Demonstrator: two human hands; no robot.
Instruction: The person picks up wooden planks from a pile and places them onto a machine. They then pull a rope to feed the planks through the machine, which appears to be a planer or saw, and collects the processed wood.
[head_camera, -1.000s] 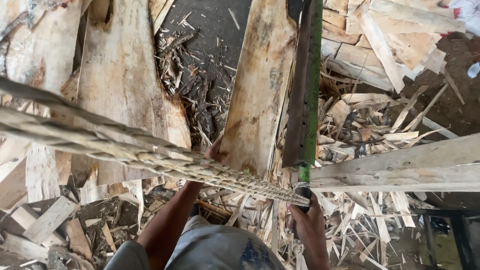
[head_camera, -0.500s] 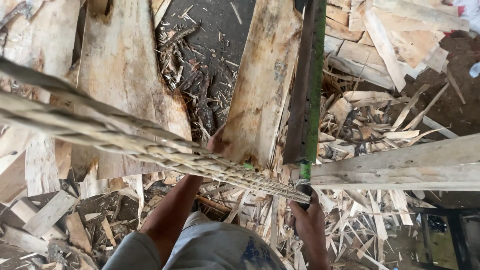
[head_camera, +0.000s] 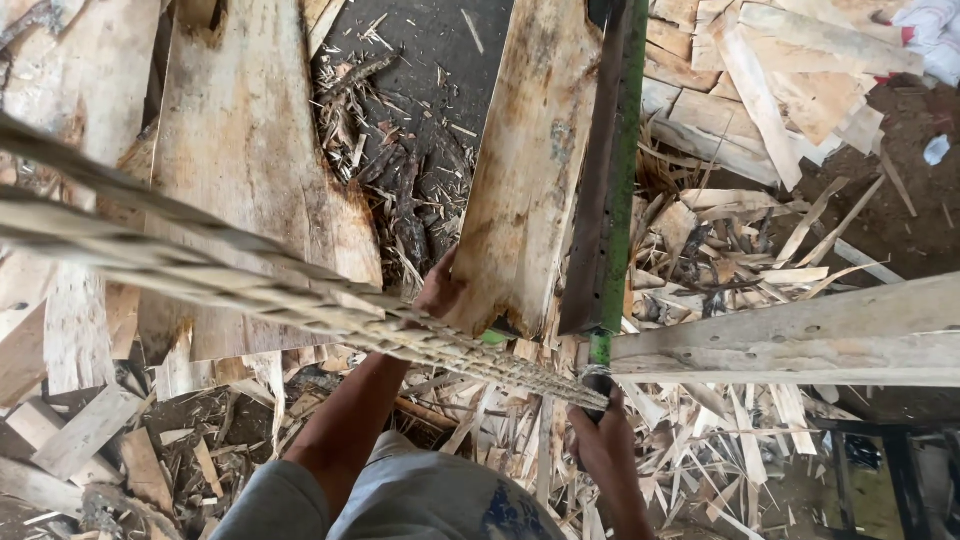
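Head view: left hand (head_camera: 440, 290) gripping lower edge of wooden slab (head_camera: 530, 170), fingers tucked under edge; slab's long axis runs straight away from person, leaning beside green metal bar (head_camera: 615, 170). Left hand nearer slab. Right hand (head_camera: 603, 445) lower, fist closed around bar's bottom end where thick rope (head_camera: 250, 290) ties on, rope slanting off to upper left. Ground: dark dirt littered with wood scraps (head_camera: 740, 250), offcuts, splinters; pale horizontal beam (head_camera: 800, 335) to right

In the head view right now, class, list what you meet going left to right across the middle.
Wide plank → left hand → held slab → green metal bar → horizontal beam.
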